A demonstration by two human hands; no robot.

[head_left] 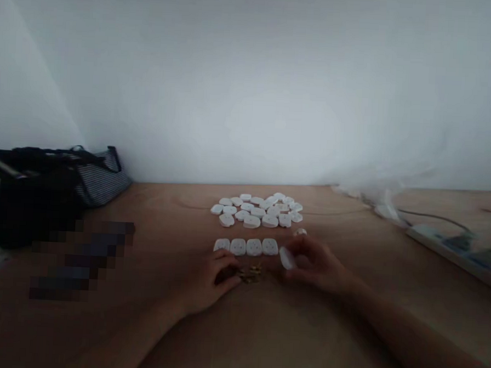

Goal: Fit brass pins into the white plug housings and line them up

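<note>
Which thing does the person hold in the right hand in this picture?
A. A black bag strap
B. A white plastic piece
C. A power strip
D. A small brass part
B. The right hand grips a white plastic piece at its fingers.

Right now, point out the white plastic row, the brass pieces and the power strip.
White plastic row (pixel 254 247): head view, on the third piece.
Brass pieces (pixel 249 274): head view, on the cluster's middle.
Power strip (pixel 427 237): head view, on the white casing.
</note>
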